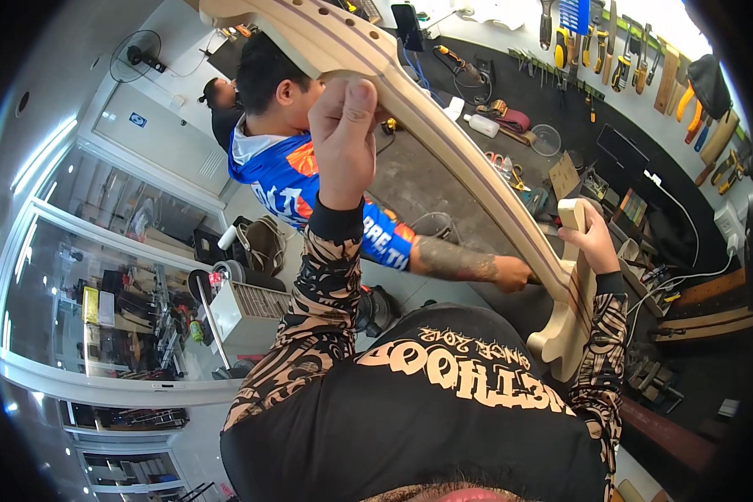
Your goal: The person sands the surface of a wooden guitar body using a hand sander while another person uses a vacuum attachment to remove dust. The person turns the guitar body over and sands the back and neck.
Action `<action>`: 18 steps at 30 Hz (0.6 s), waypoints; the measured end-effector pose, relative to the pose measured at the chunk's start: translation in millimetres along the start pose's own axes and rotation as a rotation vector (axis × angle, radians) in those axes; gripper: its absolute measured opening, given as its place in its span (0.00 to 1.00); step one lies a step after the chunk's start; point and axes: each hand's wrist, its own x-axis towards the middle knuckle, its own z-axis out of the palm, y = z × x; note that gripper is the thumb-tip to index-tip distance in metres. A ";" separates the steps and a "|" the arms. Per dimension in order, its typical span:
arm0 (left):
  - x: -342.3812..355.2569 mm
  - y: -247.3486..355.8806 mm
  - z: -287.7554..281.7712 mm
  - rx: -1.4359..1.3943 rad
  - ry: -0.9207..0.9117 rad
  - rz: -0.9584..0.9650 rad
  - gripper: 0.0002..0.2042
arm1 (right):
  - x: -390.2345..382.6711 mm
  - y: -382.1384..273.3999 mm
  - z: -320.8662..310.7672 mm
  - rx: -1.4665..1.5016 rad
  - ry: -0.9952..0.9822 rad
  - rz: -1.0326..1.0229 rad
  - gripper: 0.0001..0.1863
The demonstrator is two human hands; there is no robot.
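Observation:
An unpainted wooden guitar [468,163] with a long neck and a small pale body slants across the view, raised in front of my chest. Near the headstock, which has a row of round holes, my left hand [345,138] is closed on the neck. My right hand [594,241] grips a rounded horn of the body at the lower right. Dark stripes run lengthwise along the wood. Some of my fingers are hidden behind the guitar.
Beside me a co-worker in a blue shirt [268,180] reaches a hand [510,273] close to the guitar body. A dark workbench [443,180] carries a white bottle [481,125], scissors [519,177] and cables. Hand tools [619,67] hang on the wall. Glass-fronted shelves [134,293] stand left.

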 end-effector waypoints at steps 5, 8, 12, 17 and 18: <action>-2.0 12.1 3.3 -0.004 -0.095 -0.095 0.14 | 2.0 -7.1 -4.2 -0.025 -0.050 0.042 0.32; -2.6 8.9 -7.4 -0.019 -0.097 -0.107 0.14 | 0.6 -12.5 -7.5 -0.065 -0.107 0.081 0.35; -5.7 10.2 -0.4 -0.074 -0.078 -0.091 0.11 | -18.8 -17.8 16.3 -0.654 0.210 -0.316 0.39; -13.0 2.3 -6.6 -0.092 -0.002 -0.078 0.11 | -75.7 -93.9 69.0 -0.673 -0.057 -0.354 0.52; -15.0 1.1 -2.7 -0.067 0.056 -0.076 0.14 | -85.5 -105.1 87.8 -0.942 0.046 -0.389 0.51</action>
